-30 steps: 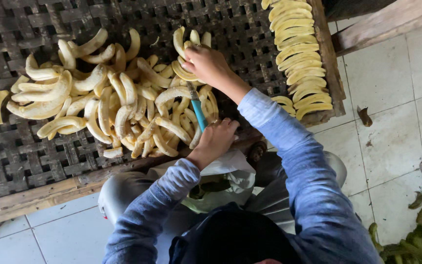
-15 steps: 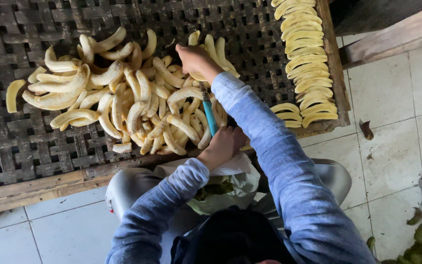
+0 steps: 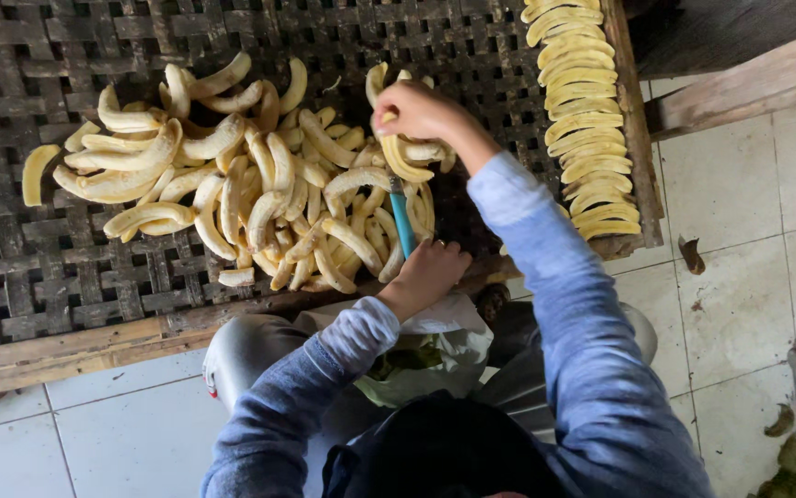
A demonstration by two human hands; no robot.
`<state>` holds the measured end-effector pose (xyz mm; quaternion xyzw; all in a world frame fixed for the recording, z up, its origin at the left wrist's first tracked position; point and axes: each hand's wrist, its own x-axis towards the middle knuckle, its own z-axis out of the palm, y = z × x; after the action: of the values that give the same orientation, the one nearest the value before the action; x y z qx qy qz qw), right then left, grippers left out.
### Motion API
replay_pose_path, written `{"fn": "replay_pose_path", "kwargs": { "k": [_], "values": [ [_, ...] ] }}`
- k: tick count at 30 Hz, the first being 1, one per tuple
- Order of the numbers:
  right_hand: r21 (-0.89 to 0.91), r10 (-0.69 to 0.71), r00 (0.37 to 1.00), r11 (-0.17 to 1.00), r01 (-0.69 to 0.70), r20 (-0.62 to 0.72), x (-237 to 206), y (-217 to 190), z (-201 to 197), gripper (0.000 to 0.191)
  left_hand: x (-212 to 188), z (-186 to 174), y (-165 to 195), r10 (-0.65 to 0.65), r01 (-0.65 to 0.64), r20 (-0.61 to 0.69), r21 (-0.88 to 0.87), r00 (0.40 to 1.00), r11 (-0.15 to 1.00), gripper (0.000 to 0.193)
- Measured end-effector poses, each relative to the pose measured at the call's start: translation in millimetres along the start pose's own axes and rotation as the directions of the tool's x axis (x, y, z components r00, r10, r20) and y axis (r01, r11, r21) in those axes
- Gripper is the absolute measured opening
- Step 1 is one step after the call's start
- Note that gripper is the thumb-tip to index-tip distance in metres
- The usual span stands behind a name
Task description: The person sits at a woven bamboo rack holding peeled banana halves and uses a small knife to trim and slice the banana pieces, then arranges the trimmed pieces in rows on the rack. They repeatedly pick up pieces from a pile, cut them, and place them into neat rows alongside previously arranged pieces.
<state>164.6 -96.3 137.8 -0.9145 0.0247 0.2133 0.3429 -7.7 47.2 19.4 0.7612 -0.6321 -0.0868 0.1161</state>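
Head view: right hand (image 3: 421,111) fingers clamped on a peeled pale-yellow banana (image 3: 396,157) over the pile on the dark woven-slat worktop (image 3: 38,267). Left hand (image 3: 430,269) closed on a teal-handled knife (image 3: 402,219). Banana judged soft, slick, easily bruised; best gripped mid-length, lightly.

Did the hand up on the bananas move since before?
Cannot tell: the right hand sits at the same top edge of the peeled banana pile; the camera shifted.

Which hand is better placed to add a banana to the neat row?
Probably the right hand: it grips a peeled banana and lies nearer the banana row. The left hand holds a blue-handled knife.
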Motion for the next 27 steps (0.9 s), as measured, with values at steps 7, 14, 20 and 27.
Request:
{"fn": "replay_pose_path", "kwargs": {
  "k": [7,14,20,27],
  "values": [
    [0.481,0.083,0.992,0.876,-0.026,-0.097,-140,134,-15,0.02,5,2,0,0.062,-0.062,0.064,-0.003,0.996,0.998,0.029],
    [0.572,0.265,0.956,0.807,-0.147,-0.127,-220,232,-1,0.032,17,1,11,0.105,-0.099,0.075,-0.09,0.992,0.991,0.028],
    [0.041,0.262,0.921,0.964,-0.261,-0.289,-231,237,4,0.032,14,-6,22,0.129,-0.126,0.093,-0.04,0.987,0.991,0.034],
    [-0.149,-0.113,0.915,0.987,0.058,-0.388,-208,218,13,0.018,7,-9,28,0.136,-0.137,0.021,0.046,0.99,0.989,0.04]
  ]
}}
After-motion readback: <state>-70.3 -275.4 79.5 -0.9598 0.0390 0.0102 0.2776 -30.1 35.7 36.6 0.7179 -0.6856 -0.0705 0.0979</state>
